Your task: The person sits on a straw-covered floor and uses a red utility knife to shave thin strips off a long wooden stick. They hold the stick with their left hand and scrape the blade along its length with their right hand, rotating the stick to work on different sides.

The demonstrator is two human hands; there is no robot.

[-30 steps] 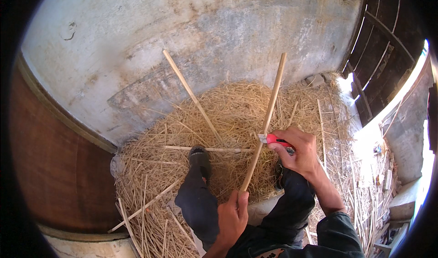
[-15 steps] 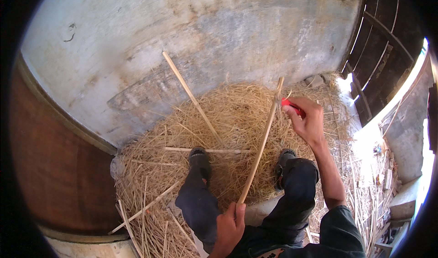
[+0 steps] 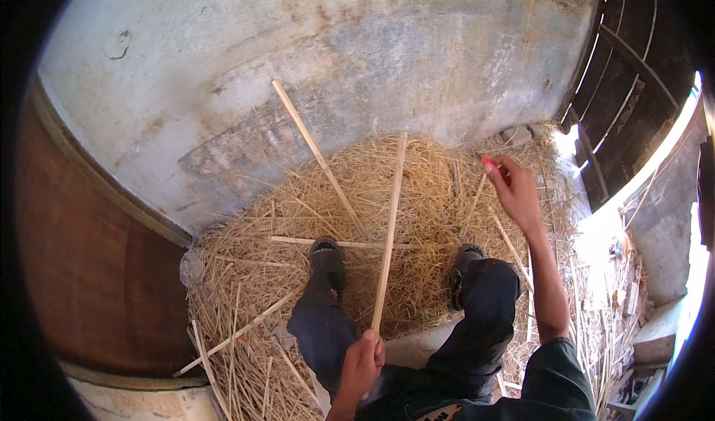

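Observation:
My left hand (image 3: 362, 365) is closed round the lower end of a pale wooden stick (image 3: 389, 235). The stick rises between my legs and leans slightly right at its top, over the straw. Off to its right, my right hand (image 3: 519, 196) grips a small knife (image 3: 489, 163) with a red handle. A short dark tip shows beyond the handle, too small to make out well. The knife and the stick are apart. My fingers hide most of the handle.
Loose straw and shavings (image 3: 417, 179) cover the ground round my boots. Another pale stick (image 3: 316, 153) leans toward the stained wall (image 3: 357, 56). More thin strips (image 3: 238, 335) lie at the left. A brown panel (image 3: 97, 257) stands far left, dark slats (image 3: 618, 71) at the right.
The stick's upper end has swung left and away from the knife. My right hand has moved slightly right with the knife, which was touching or very near the stick before.

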